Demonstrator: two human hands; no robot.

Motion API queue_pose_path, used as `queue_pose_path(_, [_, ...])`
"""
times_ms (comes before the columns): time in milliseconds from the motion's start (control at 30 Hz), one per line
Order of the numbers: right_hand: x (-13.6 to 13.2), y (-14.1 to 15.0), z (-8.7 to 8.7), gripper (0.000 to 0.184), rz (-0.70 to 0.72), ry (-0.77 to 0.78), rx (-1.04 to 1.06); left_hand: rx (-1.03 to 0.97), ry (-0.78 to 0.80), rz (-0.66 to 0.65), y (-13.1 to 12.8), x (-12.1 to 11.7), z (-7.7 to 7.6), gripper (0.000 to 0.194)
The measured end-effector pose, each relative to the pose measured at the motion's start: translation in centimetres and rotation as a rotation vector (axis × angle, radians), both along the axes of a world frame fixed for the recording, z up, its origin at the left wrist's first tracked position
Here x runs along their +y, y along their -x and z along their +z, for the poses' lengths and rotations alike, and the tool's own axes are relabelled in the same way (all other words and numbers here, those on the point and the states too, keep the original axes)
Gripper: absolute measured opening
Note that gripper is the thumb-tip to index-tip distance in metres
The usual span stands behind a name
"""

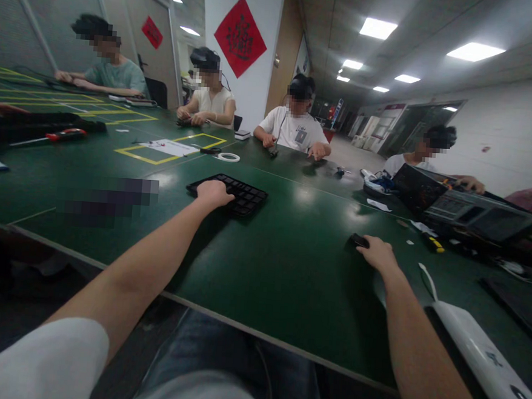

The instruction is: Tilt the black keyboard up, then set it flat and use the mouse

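Observation:
My left hand (pixel 213 194) is over the near left part of a black tray (pixel 252 200) divided into small square compartments. Its thumb lies on top and the other fingers curl down, mostly hidden, so the hand looks closed on the tray. Farther right, my right hand (pixel 380 254) is closed around a small black block-like piece (pixel 358 239) that sticks out past the fingertips, low over the green table (pixel 279 273). What exactly this piece is, I cannot make out.
A white device with a cable (pixel 478 354) lies beside my right forearm. An open computer case (pixel 479 208) stands at the right. Leftward are a red screwdriver (pixel 65 135), a white tape roll (pixel 229 157) and a paper sheet (pixel 172 148). Several people sit around the table.

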State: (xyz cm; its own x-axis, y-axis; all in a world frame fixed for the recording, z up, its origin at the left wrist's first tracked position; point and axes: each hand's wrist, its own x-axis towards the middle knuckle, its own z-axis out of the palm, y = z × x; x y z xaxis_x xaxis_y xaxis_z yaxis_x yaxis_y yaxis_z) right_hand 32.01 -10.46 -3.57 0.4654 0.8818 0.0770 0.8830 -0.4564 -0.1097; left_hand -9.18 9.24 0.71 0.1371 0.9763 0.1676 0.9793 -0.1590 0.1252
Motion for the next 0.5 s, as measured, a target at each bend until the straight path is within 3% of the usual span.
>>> queue_pose_path(100, [0.7,2.0,0.3,0.047,0.183,-0.091,0.145,-0.011,0.075,-0.085,-2.7,-1.3,0.1,0.046])
queue_pose_path(367, [1.4,10.5,1.7,0.032,0.582,-0.402,0.697,-0.469,0.115,-0.684,-9.3,-8.5,-1.2,0.044])
queue_pose_path(500, [1.8,11.6,0.2,0.027,0.658,-0.504,0.924,-0.589,0.155,-0.752,-9.9,-10.2,-2.3,0.048])
